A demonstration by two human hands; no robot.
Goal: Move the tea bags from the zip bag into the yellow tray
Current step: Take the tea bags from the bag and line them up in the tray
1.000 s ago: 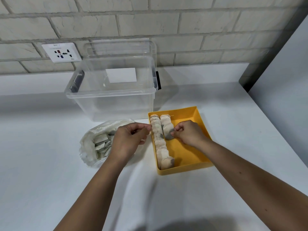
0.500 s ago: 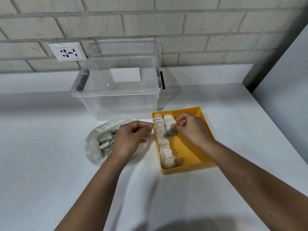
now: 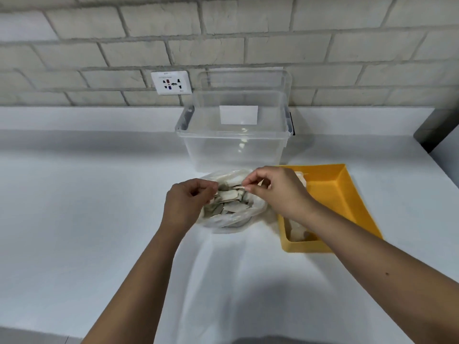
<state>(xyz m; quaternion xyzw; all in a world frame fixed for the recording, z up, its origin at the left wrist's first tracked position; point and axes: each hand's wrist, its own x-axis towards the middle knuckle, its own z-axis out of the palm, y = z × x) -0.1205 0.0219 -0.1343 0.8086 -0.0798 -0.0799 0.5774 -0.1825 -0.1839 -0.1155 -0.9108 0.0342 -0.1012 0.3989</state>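
Observation:
The clear zip bag (image 3: 232,220) lies open on the white counter with several tea bags (image 3: 229,203) piled inside. My left hand (image 3: 187,201) has its fingers curled on the bag's left rim and holds it. My right hand (image 3: 275,192) reaches over the bag's mouth from the right, with thumb and forefinger pinching the edge of a tea bag at the top of the pile. The yellow tray (image 3: 347,197) stands just right of the bag. A row of tea bags (image 3: 298,233) lies along its left side, partly hidden by my right wrist.
A clear plastic storage box (image 3: 233,147) stands right behind the bag and tray, with its lid leaning against the brick wall. A wall socket (image 3: 171,83) is at the back left. A dark post (image 3: 433,135) rises at the far right.
My right hand has left the yellow tray and moved left to the zip bag's mouth. My left hand has stayed at the bag's rim. The camera has swung left.

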